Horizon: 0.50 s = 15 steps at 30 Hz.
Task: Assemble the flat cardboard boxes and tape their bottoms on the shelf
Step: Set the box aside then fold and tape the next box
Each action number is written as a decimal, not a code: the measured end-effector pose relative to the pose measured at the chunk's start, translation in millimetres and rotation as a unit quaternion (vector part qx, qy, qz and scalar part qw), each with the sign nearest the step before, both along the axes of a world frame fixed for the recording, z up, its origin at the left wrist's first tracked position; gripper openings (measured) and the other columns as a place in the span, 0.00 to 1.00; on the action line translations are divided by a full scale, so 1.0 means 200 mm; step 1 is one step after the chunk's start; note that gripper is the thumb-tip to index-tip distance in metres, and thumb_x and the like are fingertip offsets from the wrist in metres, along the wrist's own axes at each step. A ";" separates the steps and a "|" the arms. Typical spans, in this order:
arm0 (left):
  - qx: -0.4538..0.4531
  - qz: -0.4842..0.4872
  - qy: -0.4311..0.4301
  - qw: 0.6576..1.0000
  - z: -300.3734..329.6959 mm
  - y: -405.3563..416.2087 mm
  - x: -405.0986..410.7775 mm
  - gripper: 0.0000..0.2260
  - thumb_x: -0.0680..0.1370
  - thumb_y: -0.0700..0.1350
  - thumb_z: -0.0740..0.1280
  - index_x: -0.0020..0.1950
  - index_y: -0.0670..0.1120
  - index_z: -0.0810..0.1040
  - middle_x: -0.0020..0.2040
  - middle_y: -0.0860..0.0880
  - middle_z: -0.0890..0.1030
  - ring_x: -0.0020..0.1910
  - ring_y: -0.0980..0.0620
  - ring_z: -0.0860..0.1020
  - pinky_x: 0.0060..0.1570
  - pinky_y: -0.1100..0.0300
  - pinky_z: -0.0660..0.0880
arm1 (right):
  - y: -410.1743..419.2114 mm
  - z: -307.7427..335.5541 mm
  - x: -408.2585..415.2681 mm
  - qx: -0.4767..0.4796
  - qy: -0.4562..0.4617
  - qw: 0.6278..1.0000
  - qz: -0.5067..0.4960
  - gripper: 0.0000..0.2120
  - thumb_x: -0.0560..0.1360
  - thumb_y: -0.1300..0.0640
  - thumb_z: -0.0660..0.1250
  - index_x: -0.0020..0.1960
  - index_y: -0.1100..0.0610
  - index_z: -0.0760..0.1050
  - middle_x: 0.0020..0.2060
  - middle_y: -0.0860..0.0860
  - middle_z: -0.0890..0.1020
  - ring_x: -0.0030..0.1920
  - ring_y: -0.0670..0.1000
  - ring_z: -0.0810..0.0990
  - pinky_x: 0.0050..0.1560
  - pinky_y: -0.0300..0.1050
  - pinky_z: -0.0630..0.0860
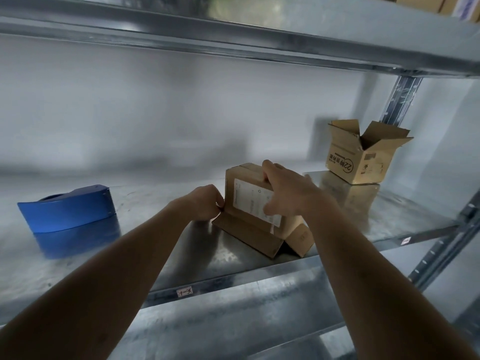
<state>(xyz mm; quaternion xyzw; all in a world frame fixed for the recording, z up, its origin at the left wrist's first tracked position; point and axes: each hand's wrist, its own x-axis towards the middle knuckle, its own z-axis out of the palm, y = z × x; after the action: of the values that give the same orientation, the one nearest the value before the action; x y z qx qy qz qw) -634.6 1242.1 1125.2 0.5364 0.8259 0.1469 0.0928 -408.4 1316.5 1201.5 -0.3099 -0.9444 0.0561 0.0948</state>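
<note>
A small cardboard box [249, 203] with a white label stands on the metal shelf [181, 255], its lower flaps splayed out on the shelf surface. My right hand [285, 190] grips the box from above, fingers curled over its top edge and thumb on the labelled face. My left hand [205, 206] pinches the box's left edge, fingers curled. A blue tape dispenser [67, 209] sits on the shelf at the left, apart from both hands. A second, assembled box [363, 154] with open top flaps stands at the back right.
The upper shelf beam [233, 40] runs overhead. A perforated upright post [400, 100] stands behind the assembled box, another post [446, 250] at the front right. More cartons [441, 3] show on the top shelf. A label "1-3" [185, 292] marks the shelf's front edge.
</note>
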 end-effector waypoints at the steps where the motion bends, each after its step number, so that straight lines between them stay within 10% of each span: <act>1: -0.007 0.003 0.015 1.000 0.00 0.00 -0.01 0.13 0.76 0.37 0.67 0.53 0.49 0.88 0.49 0.53 0.84 0.51 0.49 0.81 0.49 0.60 0.76 | 0.01 -0.01 0.01 -0.004 0.001 1.000 0.005 0.29 0.67 0.54 0.80 0.54 0.47 0.61 0.47 0.44 0.73 0.48 0.50 0.75 0.70 0.63 0.64; 4: 0.075 0.052 0.027 0.995 0.05 -0.01 -0.02 0.12 0.75 0.36 0.65 0.50 0.44 0.88 0.49 0.47 0.86 0.51 0.46 0.83 0.52 0.55 0.80 | 0.04 -0.04 0.03 -0.024 0.022 0.999 0.025 0.29 0.66 0.54 0.80 0.54 0.47 0.62 0.49 0.44 0.75 0.50 0.50 0.74 0.66 0.57 0.69; 8: 0.330 0.052 -0.073 0.940 0.18 0.00 0.07 0.16 0.86 0.45 0.58 0.70 0.46 0.80 0.71 0.47 0.78 0.71 0.47 0.74 0.68 0.54 0.70 | 0.06 -0.11 0.02 0.000 0.047 0.998 0.044 0.29 0.66 0.53 0.79 0.53 0.43 0.59 0.49 0.40 0.74 0.52 0.47 0.72 0.68 0.54 0.67; 11: 0.227 -0.095 -0.093 0.965 0.22 0.04 0.16 0.19 0.87 0.54 0.57 0.77 0.53 0.73 0.81 0.55 0.66 0.77 0.53 0.65 0.73 0.56 0.66 | 0.07 -0.16 0.03 0.007 0.061 0.997 0.040 0.30 0.66 0.50 0.76 0.55 0.38 0.57 0.49 0.38 0.71 0.57 0.48 0.73 0.73 0.59 0.64; 15: 0.191 -0.109 -0.076 0.973 0.19 0.08 0.17 0.19 0.87 0.53 0.58 0.75 0.51 0.76 0.76 0.52 0.73 0.68 0.51 0.75 0.63 0.58 0.76 | 0.06 -0.19 0.03 0.033 0.096 0.995 0.013 0.24 0.73 0.40 0.72 0.62 0.42 0.63 0.58 0.41 0.75 0.66 0.52 0.74 0.78 0.68 0.49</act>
<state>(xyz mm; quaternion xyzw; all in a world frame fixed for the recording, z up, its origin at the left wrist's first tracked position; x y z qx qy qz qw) -600.3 1258.0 1163.3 0.6180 0.7101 0.3308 0.0664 -402.9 1329.2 1162.9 -0.2876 -0.9361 0.0561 0.1946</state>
